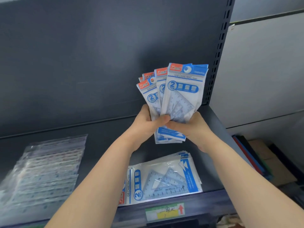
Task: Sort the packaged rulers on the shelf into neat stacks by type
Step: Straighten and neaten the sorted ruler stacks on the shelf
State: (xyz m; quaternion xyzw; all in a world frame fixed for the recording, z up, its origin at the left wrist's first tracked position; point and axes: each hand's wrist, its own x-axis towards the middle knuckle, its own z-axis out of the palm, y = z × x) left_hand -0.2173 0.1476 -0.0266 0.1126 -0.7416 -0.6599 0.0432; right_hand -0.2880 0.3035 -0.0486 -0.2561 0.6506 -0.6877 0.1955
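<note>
1. Head view: both hands meet in the middle of the frame, holding a fanned bundle of triangle-ruler packs [179,92] upright above the shelf [107,129].
2. The left hand [148,122] grips the bundle's left edge. Its fingers are curled round the back and its thumb is pressed across the front of the packs.
3. The right hand [192,127] is wrapped round the lower right side, closed tight on the same packs and touching the left thumb.
4. The tops of the packs spread unevenly, with the front pack highest. Its upper right corner is near the slotted upright [218,51] but not touching it.
5. The bottom edges of the bundle stick out below the hands, clear of the shelf surface.
6. A flat stack of matching packs [164,180] lies at the front right of the shelf, turned sideways and fairly squared. Its front edge sits just behind the shelf lip.
7. A price label [166,211] is fixed to the lip under that stack.
8. At the front left lies a slanted pile of clear-sleeved straight rulers [46,170], its edges stepped and blurred.
9. A strip of bare shelf separates the two piles, and the left forearm crosses above it. More bare surface runs behind both piles to the dark back panel [98,55].
10. Right of the upright stands a pale partition [263,71], with coloured folders [256,160] below it, off the shelf.
</note>
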